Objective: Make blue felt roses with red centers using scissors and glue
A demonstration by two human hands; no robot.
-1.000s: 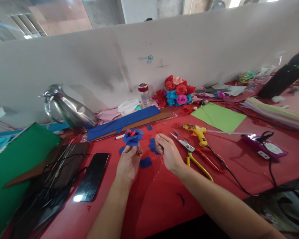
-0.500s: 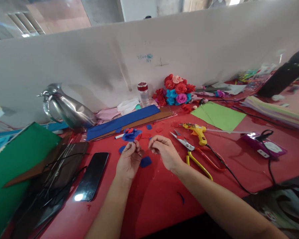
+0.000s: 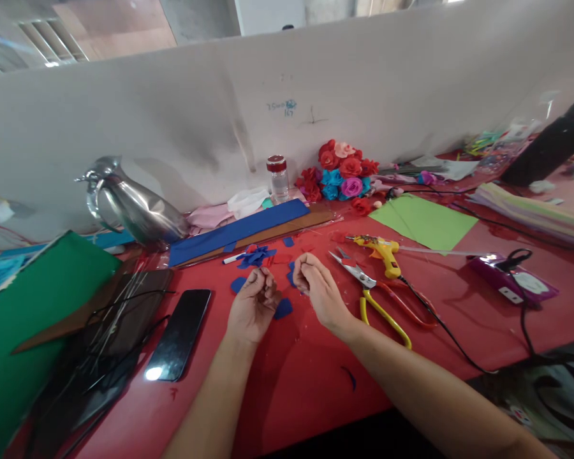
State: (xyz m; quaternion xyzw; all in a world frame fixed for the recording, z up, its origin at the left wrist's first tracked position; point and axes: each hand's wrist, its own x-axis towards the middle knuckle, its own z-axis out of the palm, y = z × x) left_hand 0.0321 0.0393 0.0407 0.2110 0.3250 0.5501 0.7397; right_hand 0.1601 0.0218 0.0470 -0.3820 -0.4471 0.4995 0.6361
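My left hand [image 3: 252, 309] is closed in a pinch, palm up, just below a blue paper flower [image 3: 255, 256] with red bits at its edge. The flower appears held at its base, though its stem is hidden by the fingers. Facing it, my right hand [image 3: 321, 293] has its fingers curled together. A blue petal piece [image 3: 291, 275] shows beside those fingertips; whether they grip it is unclear. Another blue petal [image 3: 283, 309] lies on the red table between the hands, and one more petal [image 3: 238, 284] is left of the left fingertips.
Right of my hands lie scissors [image 3: 363, 280], a yellow glue gun [image 3: 385, 252] with its cord, and a purple power strip [image 3: 516, 280]. A phone [image 3: 179, 335] is on the left. Behind stand a steel jug [image 3: 134, 207], a glass jar [image 3: 278, 182] and paper roses [image 3: 349, 167].
The blue flower has turned and shows more spread, pointed petals. My right fingers have curled in and sit slightly lower, with more of the blue petal beside them showing. The view has shifted slightly.
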